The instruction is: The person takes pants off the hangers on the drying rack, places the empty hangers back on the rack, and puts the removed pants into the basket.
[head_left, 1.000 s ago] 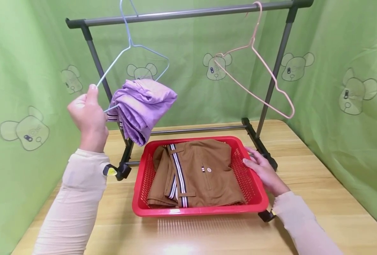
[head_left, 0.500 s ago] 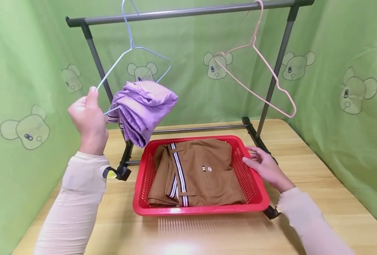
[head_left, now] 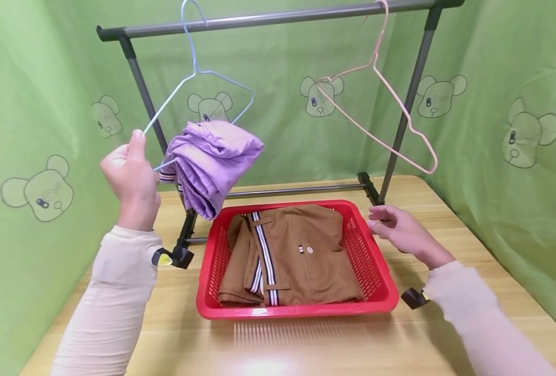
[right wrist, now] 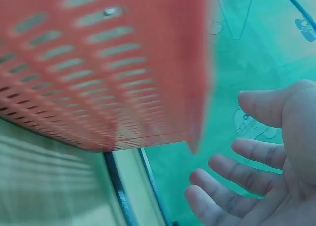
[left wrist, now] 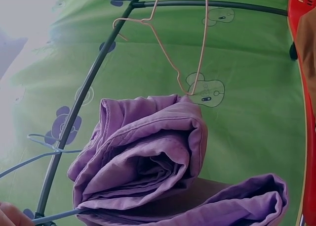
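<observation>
While the left hand (head_left: 133, 180) grips the blue hanger (head_left: 195, 65) at left, the right hand (head_left: 402, 230), fingers apart, hangs just off the basket's (head_left: 297, 312) right edge; mid-frame badge (head_left: 310, 250) illegible.

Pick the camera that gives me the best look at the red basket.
The head view: it shows the red basket from above, nearly the whole rim, with the brown garment inside. The left wrist view catches only a strip at the picture's right edge; the right wrist view shows slotted wall from outside, partly blurred.
</observation>
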Action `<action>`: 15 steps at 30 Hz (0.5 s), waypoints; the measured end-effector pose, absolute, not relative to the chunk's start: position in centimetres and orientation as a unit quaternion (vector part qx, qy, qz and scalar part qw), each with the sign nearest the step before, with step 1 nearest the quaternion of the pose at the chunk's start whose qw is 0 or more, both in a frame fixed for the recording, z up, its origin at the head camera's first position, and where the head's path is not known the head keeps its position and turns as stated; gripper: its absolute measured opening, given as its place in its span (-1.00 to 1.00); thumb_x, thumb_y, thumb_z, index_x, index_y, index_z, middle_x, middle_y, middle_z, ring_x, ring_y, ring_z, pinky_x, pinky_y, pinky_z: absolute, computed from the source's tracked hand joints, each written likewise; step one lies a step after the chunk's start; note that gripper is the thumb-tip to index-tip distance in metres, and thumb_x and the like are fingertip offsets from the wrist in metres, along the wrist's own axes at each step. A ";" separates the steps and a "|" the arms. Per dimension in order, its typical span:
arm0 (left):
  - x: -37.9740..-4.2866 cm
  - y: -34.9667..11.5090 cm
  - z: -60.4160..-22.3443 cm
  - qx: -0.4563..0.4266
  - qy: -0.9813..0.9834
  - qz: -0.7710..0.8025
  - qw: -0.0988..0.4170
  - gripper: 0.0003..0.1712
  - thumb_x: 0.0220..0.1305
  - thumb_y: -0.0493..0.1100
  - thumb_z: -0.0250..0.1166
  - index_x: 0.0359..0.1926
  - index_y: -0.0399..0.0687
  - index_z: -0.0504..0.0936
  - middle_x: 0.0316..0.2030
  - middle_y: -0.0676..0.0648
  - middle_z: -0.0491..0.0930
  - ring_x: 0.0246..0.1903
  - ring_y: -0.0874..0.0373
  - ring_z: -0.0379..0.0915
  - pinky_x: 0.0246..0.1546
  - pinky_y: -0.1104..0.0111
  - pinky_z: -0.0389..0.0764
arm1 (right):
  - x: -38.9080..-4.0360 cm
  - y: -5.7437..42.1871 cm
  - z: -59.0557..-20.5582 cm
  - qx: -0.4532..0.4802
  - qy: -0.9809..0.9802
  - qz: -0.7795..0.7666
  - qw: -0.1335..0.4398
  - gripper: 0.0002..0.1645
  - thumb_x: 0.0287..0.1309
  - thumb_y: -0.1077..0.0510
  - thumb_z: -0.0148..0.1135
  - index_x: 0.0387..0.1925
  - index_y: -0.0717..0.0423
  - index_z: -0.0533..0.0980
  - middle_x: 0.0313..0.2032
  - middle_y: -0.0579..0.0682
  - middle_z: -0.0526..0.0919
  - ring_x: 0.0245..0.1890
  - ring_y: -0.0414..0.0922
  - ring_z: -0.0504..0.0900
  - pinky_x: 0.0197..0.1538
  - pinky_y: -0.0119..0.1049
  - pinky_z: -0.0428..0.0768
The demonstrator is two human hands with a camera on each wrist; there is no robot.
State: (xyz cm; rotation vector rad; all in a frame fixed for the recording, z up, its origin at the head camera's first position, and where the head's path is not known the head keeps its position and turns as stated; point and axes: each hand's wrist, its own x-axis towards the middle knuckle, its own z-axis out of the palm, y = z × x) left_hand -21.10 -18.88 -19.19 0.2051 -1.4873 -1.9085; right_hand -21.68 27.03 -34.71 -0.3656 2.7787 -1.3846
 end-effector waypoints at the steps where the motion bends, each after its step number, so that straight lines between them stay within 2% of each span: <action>1: -21.1 -18.9 -19.2 0.079 -0.573 -0.737 0.350 -0.45 0.35 -0.06 0.26 -0.74 -0.06 0.27 -0.82 0.08 0.15 -0.85 0.25 0.01 -0.84 0.47 0.04 | -21.7 27.1 -34.4 -0.119 0.888 -0.444 0.007 -0.35 0.38 0.01 0.12 0.28 0.38 0.25 0.13 0.35 0.45 0.05 0.22 0.53 -0.03 -0.13 0.63; 15: -21.1 -18.3 -19.7 0.080 -0.586 -0.728 0.347 -0.45 0.34 -0.06 0.27 -0.76 -0.06 0.29 -0.83 0.07 0.17 -0.84 0.24 0.03 -0.78 0.49 0.09 | -21.9 26.4 -31.2 -0.121 0.867 -0.482 0.033 -0.34 0.39 0.00 0.11 0.30 0.36 0.23 0.23 0.33 0.36 0.15 0.23 0.46 0.00 -0.26 0.61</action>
